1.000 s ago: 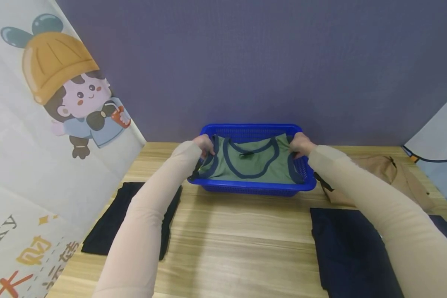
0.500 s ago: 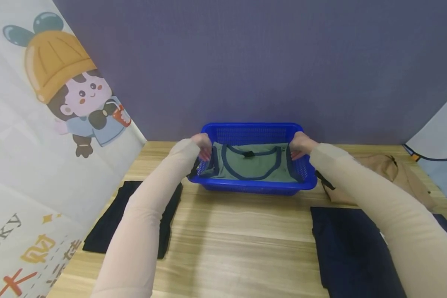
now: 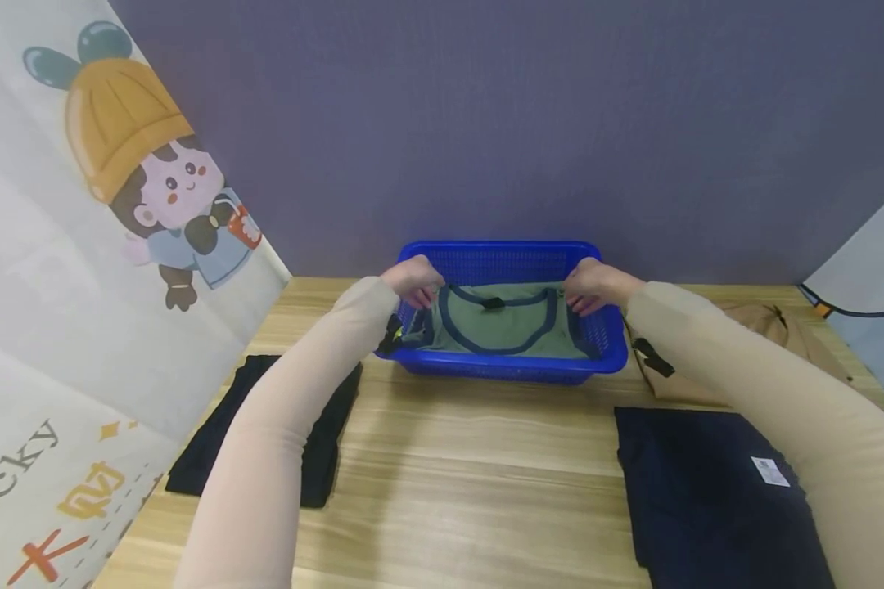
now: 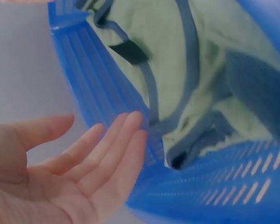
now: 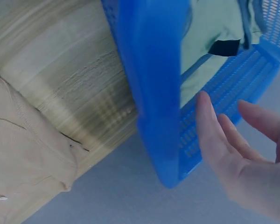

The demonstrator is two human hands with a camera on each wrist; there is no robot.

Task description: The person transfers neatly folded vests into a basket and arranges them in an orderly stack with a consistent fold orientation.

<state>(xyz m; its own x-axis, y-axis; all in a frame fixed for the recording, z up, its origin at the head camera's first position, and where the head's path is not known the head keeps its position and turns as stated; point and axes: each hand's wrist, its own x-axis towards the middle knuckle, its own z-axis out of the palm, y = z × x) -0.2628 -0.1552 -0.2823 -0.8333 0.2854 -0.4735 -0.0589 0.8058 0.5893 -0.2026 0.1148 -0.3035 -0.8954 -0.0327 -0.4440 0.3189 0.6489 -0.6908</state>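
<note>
A green shirt (image 3: 499,327) with navy trim and a black neck label lies folded in a blue plastic basket (image 3: 497,368). My left hand (image 3: 416,281) is over the basket's left end. In the left wrist view that hand (image 4: 79,172) has its fingers stretched out and holds nothing, fingertips close by the shirt's corner. Over the right end is my right hand (image 3: 595,285). The right wrist view shows this hand (image 5: 242,149) with fingers extended and thumb apart, nothing between them, just beside the shirt.
Folded black cloth (image 3: 265,433) lies on the wooden table (image 3: 442,466) at left. To the right are folded navy cloth (image 3: 707,491) with a white label and a tan garment (image 3: 773,343) behind it. A grey-blue panel (image 3: 501,123) stands right behind the basket.
The shirt has gone down into the basket and lies flatter. Both hands have let go of its shoulder edges, and the left has shifted slightly inward.
</note>
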